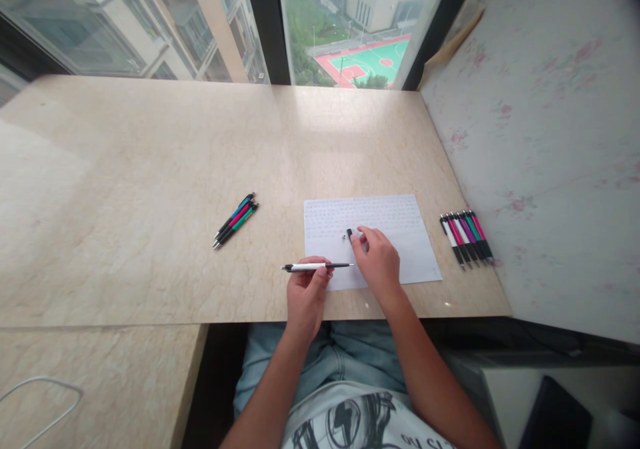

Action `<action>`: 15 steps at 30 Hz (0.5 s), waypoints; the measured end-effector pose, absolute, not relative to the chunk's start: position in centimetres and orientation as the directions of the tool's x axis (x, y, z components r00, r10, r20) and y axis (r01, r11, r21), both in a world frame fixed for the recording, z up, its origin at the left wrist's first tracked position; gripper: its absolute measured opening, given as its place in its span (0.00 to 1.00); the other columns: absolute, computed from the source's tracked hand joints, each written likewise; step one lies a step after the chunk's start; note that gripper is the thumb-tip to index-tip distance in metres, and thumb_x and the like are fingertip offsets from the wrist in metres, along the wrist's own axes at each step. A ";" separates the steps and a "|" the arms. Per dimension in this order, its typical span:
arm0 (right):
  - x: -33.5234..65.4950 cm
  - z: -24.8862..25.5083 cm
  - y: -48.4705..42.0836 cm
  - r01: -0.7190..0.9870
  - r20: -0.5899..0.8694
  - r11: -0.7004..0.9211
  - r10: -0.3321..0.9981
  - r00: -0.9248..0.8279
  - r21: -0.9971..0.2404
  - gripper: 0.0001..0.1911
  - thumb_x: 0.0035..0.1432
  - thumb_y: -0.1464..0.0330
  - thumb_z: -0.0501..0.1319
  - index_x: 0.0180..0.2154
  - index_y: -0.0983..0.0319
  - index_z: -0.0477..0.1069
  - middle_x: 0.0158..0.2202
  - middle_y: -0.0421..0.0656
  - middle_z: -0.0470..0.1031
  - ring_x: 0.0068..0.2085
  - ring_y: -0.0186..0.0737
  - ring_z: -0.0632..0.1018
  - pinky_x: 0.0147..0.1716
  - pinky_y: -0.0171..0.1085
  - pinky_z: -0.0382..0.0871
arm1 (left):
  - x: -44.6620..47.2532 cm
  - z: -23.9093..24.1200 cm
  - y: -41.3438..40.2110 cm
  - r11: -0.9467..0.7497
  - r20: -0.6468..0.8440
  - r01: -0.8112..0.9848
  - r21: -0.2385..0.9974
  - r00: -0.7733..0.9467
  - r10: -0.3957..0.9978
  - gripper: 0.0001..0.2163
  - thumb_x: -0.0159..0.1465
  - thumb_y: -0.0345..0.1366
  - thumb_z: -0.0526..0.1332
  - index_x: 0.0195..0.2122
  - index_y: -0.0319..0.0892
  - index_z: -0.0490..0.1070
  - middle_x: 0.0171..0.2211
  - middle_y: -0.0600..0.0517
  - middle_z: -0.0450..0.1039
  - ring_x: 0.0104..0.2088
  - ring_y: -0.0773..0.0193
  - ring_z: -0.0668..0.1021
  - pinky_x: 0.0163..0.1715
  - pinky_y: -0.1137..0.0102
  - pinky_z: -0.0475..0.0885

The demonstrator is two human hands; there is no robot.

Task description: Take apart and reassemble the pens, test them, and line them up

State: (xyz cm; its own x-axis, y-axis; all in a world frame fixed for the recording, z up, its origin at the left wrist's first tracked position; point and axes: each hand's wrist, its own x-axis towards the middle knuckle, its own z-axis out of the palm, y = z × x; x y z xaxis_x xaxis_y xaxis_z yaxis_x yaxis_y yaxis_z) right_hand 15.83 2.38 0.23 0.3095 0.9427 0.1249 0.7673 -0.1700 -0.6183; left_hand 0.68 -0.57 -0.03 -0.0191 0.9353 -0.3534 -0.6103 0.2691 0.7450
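Observation:
My left hand [307,289] is closed round a white pen [313,266], held level with its thin refill end pointing right. My right hand [379,256] rests on a sheet of written paper [380,216] and pinches a small black pen part [349,234]. A tiny loose piece [344,237] lies on the paper just left of it. Three coloured pens [236,220] lie together on the table to the left. A row of several coloured pens [467,236] lies right of the paper.
The beige stone table [150,202] runs to a window at the back and a patterned wall [550,136] on the right. A white cable [40,396] lies on a lower surface at the left. A dark object [555,416] sits bottom right.

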 end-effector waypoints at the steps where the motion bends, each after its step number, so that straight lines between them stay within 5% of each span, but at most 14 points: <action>1: 16.1 0.4 2.0 0.730 0.124 -0.152 0.943 0.309 -0.667 0.15 0.66 0.63 0.56 0.46 0.62 0.76 0.37 0.48 0.79 0.37 0.45 0.76 0.40 0.42 0.69 | 0.7 0.1 -0.6 0.273 -0.353 -0.609 0.745 -0.013 0.936 0.09 0.55 0.35 0.73 0.37 0.42 0.77 0.37 0.51 0.76 0.34 0.69 0.77 0.38 0.74 0.73; 7: 17.2 1.9 -1.1 0.293 -0.044 -0.080 0.991 0.126 -0.953 0.20 0.71 0.59 0.50 0.39 0.61 0.77 0.31 0.43 0.78 0.30 0.38 0.74 0.31 0.36 0.69 | 0.6 0.3 -0.5 0.281 -0.314 -0.511 0.813 0.023 0.949 0.09 0.56 0.37 0.72 0.35 0.41 0.77 0.35 0.51 0.76 0.34 0.68 0.76 0.39 0.72 0.72; 15: 17.2 2.5 -2.0 0.408 -0.010 -0.005 1.000 -0.010 -0.913 0.13 0.66 0.64 0.59 0.29 0.61 0.75 0.25 0.40 0.75 0.28 0.36 0.73 0.29 0.35 0.64 | 0.5 -0.1 -0.7 0.281 -0.296 -0.468 0.838 0.043 0.954 0.08 0.57 0.36 0.72 0.36 0.42 0.78 0.35 0.51 0.77 0.35 0.67 0.76 0.40 0.72 0.70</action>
State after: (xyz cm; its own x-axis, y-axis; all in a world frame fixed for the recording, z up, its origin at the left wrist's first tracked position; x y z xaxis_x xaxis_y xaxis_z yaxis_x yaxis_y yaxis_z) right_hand 17.24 -1.99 2.55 -0.0103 0.9999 -0.0096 0.4079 -0.0045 -0.9130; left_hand 0.54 -0.75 -0.13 0.0431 0.9543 -0.2956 -0.4678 0.2807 0.8381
